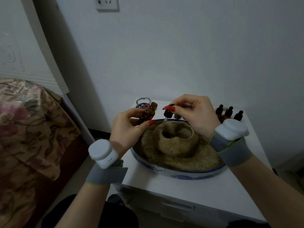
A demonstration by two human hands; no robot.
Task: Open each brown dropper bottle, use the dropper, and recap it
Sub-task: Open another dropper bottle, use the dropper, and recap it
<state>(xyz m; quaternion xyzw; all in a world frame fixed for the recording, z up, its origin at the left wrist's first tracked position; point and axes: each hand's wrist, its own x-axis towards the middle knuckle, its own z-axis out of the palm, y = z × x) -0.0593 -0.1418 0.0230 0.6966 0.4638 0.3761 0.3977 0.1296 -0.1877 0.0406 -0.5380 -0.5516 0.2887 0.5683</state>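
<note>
1. An open brown bottle (146, 114) is held in the left hand (127, 130), above the far left rim of the bowl (164, 168); it is tilted, its uncapped neck pointing up and to the right.
2. The fingers of the left hand are curled round the bottle's lower body, and the thumb, with a red nail, is pressed across its front.
3. The dropper (167, 118) is pinched by its black bulb between the thumb and forefinger of the right hand (195, 116); the remaining fingers of that hand are loosely curled above it.
4. The glass tube of the dropper is pointed down and slightly left, its tip reaching to the rim of the tan hollow object (176, 140) that sits in the bowl.
5. A dark patch is seen just inside the hollow beneath the tip; in the dim light it is possibly liquid.
6. The blue-and-white bowl is set on a white table (189, 191), and coarse tan material is spread around the hollow object inside it.
7. Three capped brown bottles (228, 113) with black dropper tops are stood at the far right of the table, behind the right wrist.
8. A beaded bracelet (144, 99) is laid at the far left corner of the table, behind the held bottle.
9. A grey band carrying a white device (102, 153) is worn on each wrist.
10. A bed with a flowered cover (29, 122) is seen to the left of the table.
</note>
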